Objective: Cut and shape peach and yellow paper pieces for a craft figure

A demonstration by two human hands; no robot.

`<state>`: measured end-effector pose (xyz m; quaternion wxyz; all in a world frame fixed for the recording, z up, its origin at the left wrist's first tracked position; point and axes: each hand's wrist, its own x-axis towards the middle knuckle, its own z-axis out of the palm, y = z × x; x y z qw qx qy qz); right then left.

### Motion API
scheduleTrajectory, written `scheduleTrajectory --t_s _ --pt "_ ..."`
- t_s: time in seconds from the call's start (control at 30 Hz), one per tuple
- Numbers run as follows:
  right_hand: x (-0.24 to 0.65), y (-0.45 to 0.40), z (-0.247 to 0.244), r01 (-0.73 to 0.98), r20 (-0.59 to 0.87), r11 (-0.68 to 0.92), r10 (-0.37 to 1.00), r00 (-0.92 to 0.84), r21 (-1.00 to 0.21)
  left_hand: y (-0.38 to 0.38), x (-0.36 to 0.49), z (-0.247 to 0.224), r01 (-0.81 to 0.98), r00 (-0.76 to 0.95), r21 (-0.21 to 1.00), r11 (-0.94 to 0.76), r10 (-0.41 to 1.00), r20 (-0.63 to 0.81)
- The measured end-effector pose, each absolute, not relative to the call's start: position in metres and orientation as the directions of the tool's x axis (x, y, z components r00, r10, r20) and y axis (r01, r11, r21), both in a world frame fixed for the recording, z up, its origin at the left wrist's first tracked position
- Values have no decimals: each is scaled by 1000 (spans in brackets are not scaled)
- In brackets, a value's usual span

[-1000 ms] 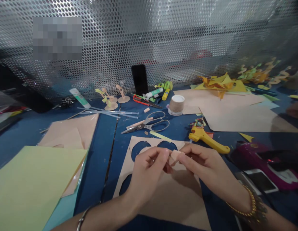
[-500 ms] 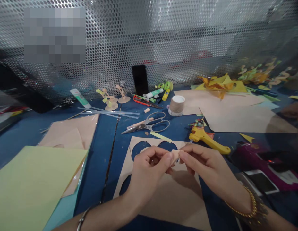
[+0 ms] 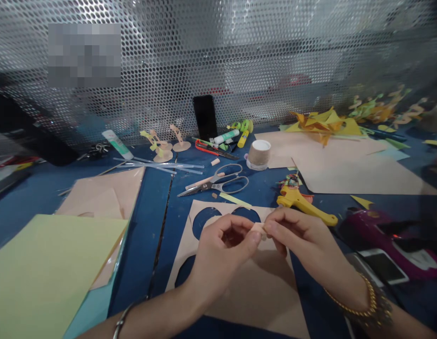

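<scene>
Between both hands is a small piece of light peach paper (image 3: 259, 229), partly covered by the fingertips. My left hand (image 3: 227, 245) pinches its left side between thumb and fingers. My right hand (image 3: 299, 235) pinches its right edge. Beneath the hands lies a tan paper sheet (image 3: 257, 287) with round holes cut near its far and left edges. Just beyond the sheet are grey-handled scissors (image 3: 218, 181), lying partly spread, and a thin pale yellow paper strip (image 3: 235, 201). A yellow glue gun (image 3: 305, 205) rests beyond my right hand.
At left lie yellow-green paper (image 3: 56, 268) and clear glue sticks (image 3: 162, 165). A black phone (image 3: 205, 117) leans on the perforated metal screen (image 3: 162, 61). A tape roll (image 3: 258, 155), a red cutter (image 3: 207, 148) and small paper figures (image 3: 162, 148) stand behind. A white phone (image 3: 382, 266) is at right.
The small paper piece has turned and sits slightly lower between my fingertips. My left hand has shifted a little to the right. The things on the table have stayed put.
</scene>
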<state>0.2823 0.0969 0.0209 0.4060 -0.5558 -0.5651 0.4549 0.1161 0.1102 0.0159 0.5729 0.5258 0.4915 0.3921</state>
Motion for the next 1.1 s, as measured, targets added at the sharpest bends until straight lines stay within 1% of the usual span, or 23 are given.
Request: scheduleTrajectory --t_s 0.1,0.2,0.53,1.1 --pt "282 97 19 203 -101 -87 993 -61 -975 110 115 15 102 222 988 115 966 -135" --pt "281 97 19 189 -115 -101 991 -66 -977 110 115 20 108 221 989 102 967 -124" --pt "282 97 19 178 -117 -98 988 -96 -979 111 116 25 23 245 991 134 960 -136" --pt "281 98 20 180 -117 -98 989 -95 -979 111 115 27 86 211 986 145 964 -160"
